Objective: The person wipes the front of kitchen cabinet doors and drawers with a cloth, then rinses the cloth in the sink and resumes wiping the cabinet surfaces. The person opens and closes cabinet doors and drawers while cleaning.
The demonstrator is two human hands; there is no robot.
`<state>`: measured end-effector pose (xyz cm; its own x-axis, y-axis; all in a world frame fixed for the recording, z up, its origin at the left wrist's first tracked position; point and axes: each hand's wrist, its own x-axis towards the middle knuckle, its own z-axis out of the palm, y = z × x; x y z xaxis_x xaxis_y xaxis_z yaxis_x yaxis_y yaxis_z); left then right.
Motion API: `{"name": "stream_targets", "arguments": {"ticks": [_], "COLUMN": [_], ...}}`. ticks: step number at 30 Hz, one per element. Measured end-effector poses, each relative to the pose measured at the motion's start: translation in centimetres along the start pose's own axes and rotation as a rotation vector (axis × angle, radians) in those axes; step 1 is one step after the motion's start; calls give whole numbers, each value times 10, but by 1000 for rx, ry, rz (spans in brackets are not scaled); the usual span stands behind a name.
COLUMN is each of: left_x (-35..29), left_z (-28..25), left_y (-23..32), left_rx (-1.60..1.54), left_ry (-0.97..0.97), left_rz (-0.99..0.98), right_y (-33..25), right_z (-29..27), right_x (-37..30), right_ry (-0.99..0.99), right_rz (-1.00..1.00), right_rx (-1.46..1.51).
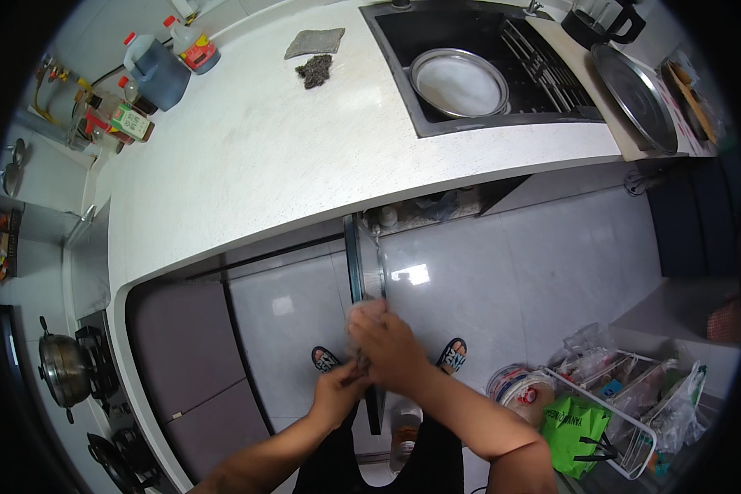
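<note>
An open cabinet door (353, 255) juts out toward me from under the counter, seen nearly edge-on. Over its upper edge, my right hand (391, 354) is closed on a crumpled pale pinkish cloth (368, 308), somewhat blurred. My left hand (337, 393) is just nearer and to the left, its fingers pinched together beside the right hand. What those fingers grip, the door's edge or part of the cloth, is hidden. Farther off, a grey scouring pad (315, 43) and a dark steel-wool scrubber (314, 72) lie on the white counter (247, 140).
A black sink (432, 128) holds a metal pan (459, 82) of whitish liquid. Bottles (156, 74) stand at the counter's far left; a pot (63, 367) sits on the stove at left. At lower right are tubs (523, 391), a green bag (575, 435) and a white rack (638, 461).
</note>
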<state>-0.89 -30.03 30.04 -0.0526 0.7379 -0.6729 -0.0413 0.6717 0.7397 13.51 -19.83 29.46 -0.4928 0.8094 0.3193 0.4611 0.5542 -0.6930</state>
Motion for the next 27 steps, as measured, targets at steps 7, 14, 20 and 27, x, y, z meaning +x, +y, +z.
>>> {"name": "stream_targets", "arguments": {"ticks": [7, 14, 20, 27], "left_x": [-28, -15, 15, 73], "left_z": [28, 77, 131, 224], "left_y": [-4, 0, -6, 5], "left_rx": [-58, -146, 224, -32], "left_ry": [13, -87, -158, -111], "left_rz": [-178, -199, 134, 353], "right_y": [30, 49, 31, 10], "right_z": [6, -22, -98, -128], "right_x": [90, 71, 4, 23], "right_ry": [29, -200, -428, 26], "right_rz": [225, -7, 104, 333], "right_rx": [-299, -525, -432, -294]}}
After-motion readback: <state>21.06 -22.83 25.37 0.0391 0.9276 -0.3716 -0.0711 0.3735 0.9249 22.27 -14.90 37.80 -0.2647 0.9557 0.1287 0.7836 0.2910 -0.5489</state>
